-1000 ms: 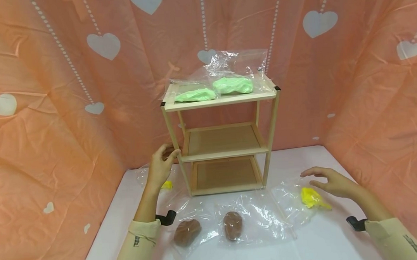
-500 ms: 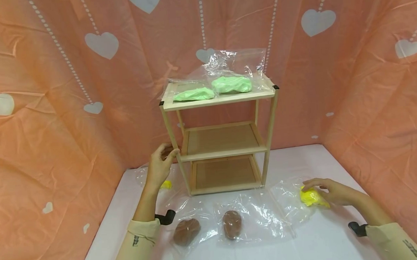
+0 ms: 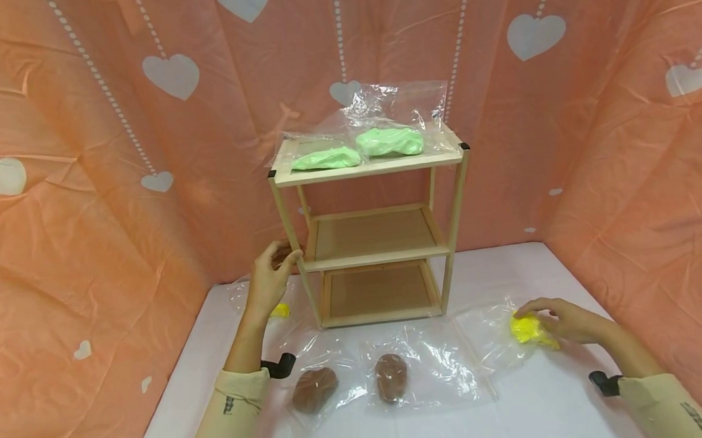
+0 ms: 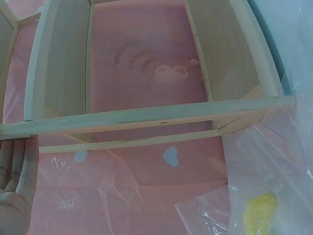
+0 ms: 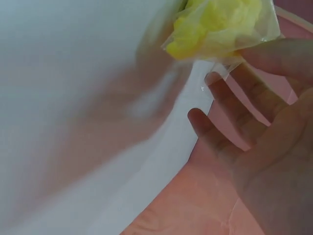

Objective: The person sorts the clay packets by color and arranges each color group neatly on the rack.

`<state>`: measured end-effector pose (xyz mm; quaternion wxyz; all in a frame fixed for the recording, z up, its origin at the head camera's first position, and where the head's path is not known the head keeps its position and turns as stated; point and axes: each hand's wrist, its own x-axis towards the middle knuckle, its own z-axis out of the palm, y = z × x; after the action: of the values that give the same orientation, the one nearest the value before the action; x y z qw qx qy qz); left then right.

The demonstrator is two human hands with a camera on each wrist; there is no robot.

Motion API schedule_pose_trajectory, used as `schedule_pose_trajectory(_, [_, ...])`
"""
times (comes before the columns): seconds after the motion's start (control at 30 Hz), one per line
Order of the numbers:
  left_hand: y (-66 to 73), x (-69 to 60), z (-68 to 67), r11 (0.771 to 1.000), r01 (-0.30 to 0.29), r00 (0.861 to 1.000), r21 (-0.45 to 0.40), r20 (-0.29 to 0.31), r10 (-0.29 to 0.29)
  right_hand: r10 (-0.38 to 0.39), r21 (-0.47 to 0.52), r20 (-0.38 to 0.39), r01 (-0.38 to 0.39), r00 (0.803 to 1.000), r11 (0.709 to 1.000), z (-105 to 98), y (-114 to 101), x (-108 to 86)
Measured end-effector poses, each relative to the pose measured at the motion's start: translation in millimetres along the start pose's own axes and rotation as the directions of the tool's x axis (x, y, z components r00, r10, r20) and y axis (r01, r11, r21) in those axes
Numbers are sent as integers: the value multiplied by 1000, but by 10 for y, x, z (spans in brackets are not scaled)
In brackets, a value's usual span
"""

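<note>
My left hand (image 3: 269,279) grips the left front post of a small three-tier wooden shelf (image 3: 376,261), at the height of its middle board. In the left wrist view its fingers (image 4: 24,166) lie against the post. On the right, my right hand (image 3: 570,320) pinches a clear plastic bag with a bright yellow clay-like lump (image 3: 526,329) inside. The right wrist view shows the thumb at the bagged yellow lump (image 5: 220,24), while the other fingers spread below it. Two pale green lumps in clear bags, a left one (image 3: 327,158) and a right one (image 3: 390,142), lie on the top board.
Two brown lumps in clear bags, a left one (image 3: 315,390) and a right one (image 3: 391,378), lie on the white table (image 3: 431,431) before the shelf. Another bagged yellow lump (image 3: 280,310) is partly hidden behind my left forearm. Orange cloth (image 3: 117,124) with hearts surrounds the table.
My right hand has come down onto the bagged yellow lump, taken hold of it and shifted it slightly. My left hand stays on the shelf post.
</note>
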<state>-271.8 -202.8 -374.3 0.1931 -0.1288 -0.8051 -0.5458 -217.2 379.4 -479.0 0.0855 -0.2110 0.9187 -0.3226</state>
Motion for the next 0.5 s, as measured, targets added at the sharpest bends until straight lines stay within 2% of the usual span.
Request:
schedule_pose_trajectory(0.3, [-12,7,-3,1000,-13,1000,22,-3,13,6,-54,-55,-9,998,999,-86,118,-51])
schedule_pose_trajectory(0.5, [7,-1,-2,1000,-15,1000,21,-5,15,87,-33,-78,-90,993,995,-158,209,-94])
